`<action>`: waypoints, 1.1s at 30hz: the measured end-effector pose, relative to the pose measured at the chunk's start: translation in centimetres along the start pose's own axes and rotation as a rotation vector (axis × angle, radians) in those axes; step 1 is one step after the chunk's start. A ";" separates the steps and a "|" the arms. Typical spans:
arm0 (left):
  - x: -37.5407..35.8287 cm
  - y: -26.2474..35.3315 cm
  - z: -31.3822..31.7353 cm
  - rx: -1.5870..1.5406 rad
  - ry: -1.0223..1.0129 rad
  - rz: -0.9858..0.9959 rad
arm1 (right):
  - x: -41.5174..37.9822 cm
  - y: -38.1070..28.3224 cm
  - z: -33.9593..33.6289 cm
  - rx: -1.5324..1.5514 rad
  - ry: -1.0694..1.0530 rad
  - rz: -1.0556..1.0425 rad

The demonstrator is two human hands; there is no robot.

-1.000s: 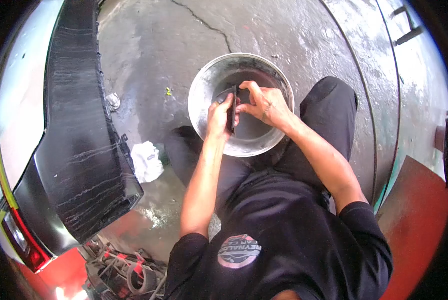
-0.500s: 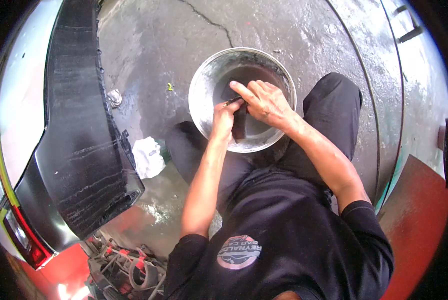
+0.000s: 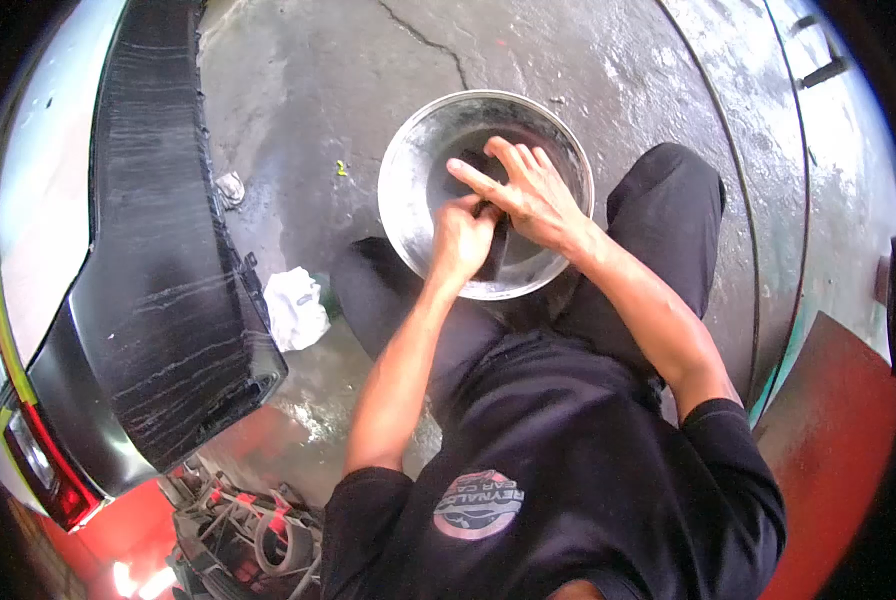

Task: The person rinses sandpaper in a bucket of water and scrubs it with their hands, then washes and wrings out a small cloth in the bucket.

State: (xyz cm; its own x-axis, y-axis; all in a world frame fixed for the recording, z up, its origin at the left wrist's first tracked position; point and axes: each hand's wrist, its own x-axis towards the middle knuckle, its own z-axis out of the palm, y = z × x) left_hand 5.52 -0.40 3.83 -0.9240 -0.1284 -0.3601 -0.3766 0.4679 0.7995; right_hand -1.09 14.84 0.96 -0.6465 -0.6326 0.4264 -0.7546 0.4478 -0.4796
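Two Bare Hands Meet Over a Metal Basin

Seen from the head camera, a seated person's left hand [image 3: 460,240] closes around a slim dark piece [image 3: 494,256] above the round metal basin [image 3: 405,190]. The piece lies at that hand's fingers and runs down beside it toward the basin's near side; much of it is hidden by the hands. The right hand [image 3: 545,205] is open, fingers spread and lightly bent, its index finger reaching across above the left hand's fingertips. Whether its thumb touches the piece cannot be told.

Careful handling would seem to call for a firm but unstrained left grip, leaving the right fingers free to work along the piece without twisting it. Keeping both hands low and within the rim should let any drips or crumbs fall inside; a piece this slim could slip if wet.

Left of the hands, beyond the left knee, a crumpled white cloth [image 3: 296,310] lies on the wet-looking floor [image 3: 608,110], just beside a large black panel [image 3: 173,250] marked with pale streaks. The right knee [image 3: 671,195] rises to the right of the right hand.
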 end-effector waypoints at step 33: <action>1.6 1.6 -4.0 -0.247 -0.149 -0.385 | 1.0 0.0 0.2 0.011 0.090 0.040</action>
State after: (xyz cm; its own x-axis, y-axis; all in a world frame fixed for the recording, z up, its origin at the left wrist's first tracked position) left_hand 3.18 -3.36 6.45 -0.7017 -0.1167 -0.7029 -0.7106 0.1870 0.6783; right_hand -1.74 14.09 1.27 -0.6838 -0.5547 0.4741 -0.7272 0.4642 -0.5057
